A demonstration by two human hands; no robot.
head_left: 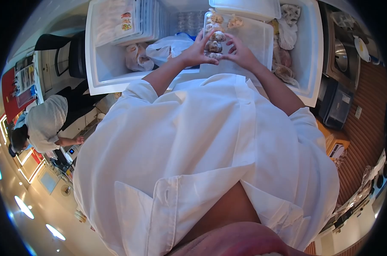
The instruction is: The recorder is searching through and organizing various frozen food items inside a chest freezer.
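Inside a white chest freezer (313,73), several small knotted bags of food (215,47) form a column along the left part of a translucent plastic lid or tray (257,35). My left hand (198,51) curves around the left side of the lower bags, thumb near the lowest one. From the right, my right hand (240,52) reaches to the same bags with bent fingers. Whether the fingertips press on a bag is too small to tell. Another knotted bag (235,22) lies apart at the upper right of the column.
Stacked translucent containers (116,22) fill the freezer's upper left. A white plastic bag (168,48) lies left of my hands; bagged food (288,35) lines the right side. Another person (49,121) stands at a counter at the far left. A dark blue bin (336,104) is right of the freezer.
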